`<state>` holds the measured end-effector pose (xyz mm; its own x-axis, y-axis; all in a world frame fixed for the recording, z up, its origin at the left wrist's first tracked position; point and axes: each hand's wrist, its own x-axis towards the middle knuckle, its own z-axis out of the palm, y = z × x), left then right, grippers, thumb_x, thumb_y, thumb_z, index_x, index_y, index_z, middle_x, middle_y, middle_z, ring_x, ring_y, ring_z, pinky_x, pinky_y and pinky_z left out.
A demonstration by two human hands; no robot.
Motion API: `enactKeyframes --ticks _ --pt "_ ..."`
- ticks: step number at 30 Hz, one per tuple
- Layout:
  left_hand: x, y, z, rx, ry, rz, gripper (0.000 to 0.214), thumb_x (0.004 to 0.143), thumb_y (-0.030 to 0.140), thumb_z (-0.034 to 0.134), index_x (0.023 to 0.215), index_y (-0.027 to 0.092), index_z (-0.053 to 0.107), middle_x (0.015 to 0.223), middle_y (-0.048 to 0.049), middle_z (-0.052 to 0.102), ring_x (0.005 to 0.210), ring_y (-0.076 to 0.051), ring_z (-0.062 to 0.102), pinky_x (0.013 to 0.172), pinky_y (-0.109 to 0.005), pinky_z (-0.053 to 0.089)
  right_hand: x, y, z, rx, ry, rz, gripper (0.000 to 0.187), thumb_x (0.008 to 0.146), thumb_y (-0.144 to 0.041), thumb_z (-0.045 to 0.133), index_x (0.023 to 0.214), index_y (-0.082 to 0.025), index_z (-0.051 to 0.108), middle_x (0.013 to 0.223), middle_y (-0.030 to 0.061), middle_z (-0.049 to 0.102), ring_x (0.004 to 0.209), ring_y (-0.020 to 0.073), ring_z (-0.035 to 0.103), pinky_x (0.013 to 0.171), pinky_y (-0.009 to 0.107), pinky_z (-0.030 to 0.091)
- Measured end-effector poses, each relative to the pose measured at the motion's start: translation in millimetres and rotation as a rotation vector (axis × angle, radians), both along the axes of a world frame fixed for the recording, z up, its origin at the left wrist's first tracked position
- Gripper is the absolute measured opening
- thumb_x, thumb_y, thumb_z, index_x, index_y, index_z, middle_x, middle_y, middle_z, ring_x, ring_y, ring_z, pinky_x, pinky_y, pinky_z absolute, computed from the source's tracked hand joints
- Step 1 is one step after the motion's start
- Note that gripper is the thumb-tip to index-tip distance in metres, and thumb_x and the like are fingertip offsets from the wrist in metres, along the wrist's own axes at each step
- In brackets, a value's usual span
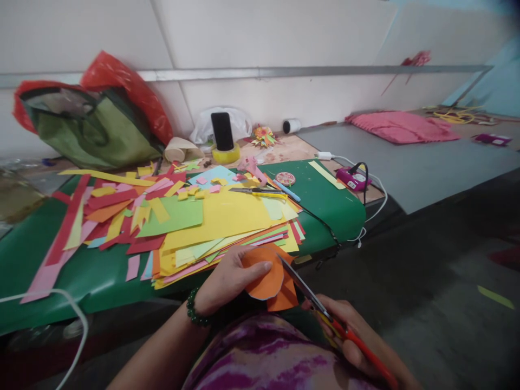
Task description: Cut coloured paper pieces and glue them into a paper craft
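My left hand (227, 279) pinches a piece of orange paper (266, 279) with a rounded edge, thumb on top, held over my lap just in front of the table. My right hand (357, 338) is closed around red-handled scissors (320, 309). Their blades angle up and left and meet the right edge of the orange paper. A dark bead bracelet (197, 311) sits on my left wrist.
The green table (101, 276) carries a heap of coloured paper sheets and scraps (195, 216), a second pair of scissors (255, 190), a phone on a tape roll (222, 132), a pink device with cables (352, 177) and a green and red bag (93, 116). A grey platform (426, 162) lies at the right.
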<state>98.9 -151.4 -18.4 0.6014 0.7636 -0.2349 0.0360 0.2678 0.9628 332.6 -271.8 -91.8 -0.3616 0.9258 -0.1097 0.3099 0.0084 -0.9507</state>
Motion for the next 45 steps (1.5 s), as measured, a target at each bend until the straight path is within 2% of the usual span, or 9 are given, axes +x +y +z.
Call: enactKeyframes --ticks 5,7,10,13,16,23,27,34,45 --pt "-1 -1 0.7 0.021 0.009 -0.013 0.041 0.069 0.044 0.077 0.088 0.008 0.073 0.075 -0.0078 0.071 0.065 -0.016 0.062 0.061 -0.022 0.049 -2 -1 -2.2 0.004 0.047 -0.026 0.101 0.057 -0.098 0.027 0.103 -0.013 0.059 0.056 -0.0054 0.035 0.051 0.0095 0.027 0.046 0.024 0.025" --pt "-1 -1 1.1 0.036 0.019 -0.015 0.039 0.07 0.044 0.076 0.087 0.009 0.073 0.075 -0.0075 0.07 0.066 -0.015 0.061 0.061 -0.022 0.049 -2 -1 0.6 0.006 0.03 -0.018 0.1 0.059 -0.097 0.029 0.104 -0.013 0.06 0.055 -0.0054 0.036 0.05 0.0098 0.029 0.047 0.024 0.029" --pt "-1 0 -0.2 0.045 0.02 -0.025 0.037 0.071 0.043 0.076 0.085 0.009 0.073 0.074 -0.0068 0.069 0.065 -0.014 0.059 0.06 -0.022 0.047 0 -1 7.3 0.019 -0.022 -0.014 0.097 0.065 -0.094 0.028 0.11 -0.014 0.06 0.061 -0.0021 0.046 0.055 0.0125 0.039 0.054 0.025 0.038" --pt "0 0 -2.7 0.012 0.021 -0.067 0.037 0.071 0.043 0.076 0.084 0.009 0.072 0.072 -0.0056 0.067 0.061 -0.013 0.056 0.057 -0.021 0.045 -1 0 12.0 0.059 -0.041 -0.023 0.098 0.062 -0.095 0.029 0.11 -0.016 0.061 0.074 0.0028 0.056 0.066 0.0178 0.049 0.065 0.028 0.045" --pt "0 -1 -3.5 0.007 0.032 -0.091 0.037 0.071 0.044 0.075 0.083 0.009 0.071 0.07 -0.0044 0.065 0.059 -0.011 0.053 0.056 -0.02 0.044 -2 0 10.2 0.061 -0.038 -0.032 0.096 0.061 -0.096 0.03 0.106 -0.017 0.063 0.076 0.0038 0.058 0.07 0.0201 0.052 0.071 0.031 0.047" --pt "0 -1 -2.2 0.019 0.079 -0.112 0.041 0.065 0.045 0.079 0.081 0.009 0.069 0.069 -0.0036 0.064 0.059 -0.011 0.052 0.056 -0.02 0.043 4 -7 -10.2 -0.034 -0.013 -0.014 0.099 0.06 -0.096 0.032 0.109 -0.015 0.06 0.06 -0.004 0.041 0.054 0.0106 0.034 0.051 0.022 0.035" --pt "-2 0 -3.2 -0.025 0.107 -0.132 0.042 0.067 0.046 0.077 0.084 0.009 0.069 0.072 -0.0055 0.066 0.06 -0.012 0.055 0.057 -0.021 0.044 4 -4 -5.3 -0.024 -0.022 0.012 0.098 0.057 -0.097 0.031 0.103 -0.015 0.06 0.063 -0.0037 0.042 0.057 0.0109 0.034 0.052 0.022 0.036" --pt "-4 2 2.8 0.009 0.155 -0.222 0.032 0.07 0.04 0.074 0.078 0.009 0.069 0.067 -0.0045 0.065 0.057 -0.011 0.054 0.054 -0.019 0.042 -8 5 19.7 -0.01 -0.011 0.044 0.1 0.054 -0.098 0.031 0.102 -0.016 0.06 0.079 0.003 0.055 0.07 0.0183 0.049 0.066 0.029 0.046" --pt "-7 4 -1.0 -0.043 0.152 -0.182 0.034 0.067 0.039 0.077 0.083 0.009 0.073 0.072 -0.0068 0.069 0.061 -0.014 0.058 0.057 -0.022 0.046 0 -3 -6.0 -0.036 -0.019 0.014 0.1 0.051 -0.099 0.031 0.1 -0.017 0.061 0.059 -0.0038 0.041 0.055 0.012 0.033 0.058 0.026 0.041"
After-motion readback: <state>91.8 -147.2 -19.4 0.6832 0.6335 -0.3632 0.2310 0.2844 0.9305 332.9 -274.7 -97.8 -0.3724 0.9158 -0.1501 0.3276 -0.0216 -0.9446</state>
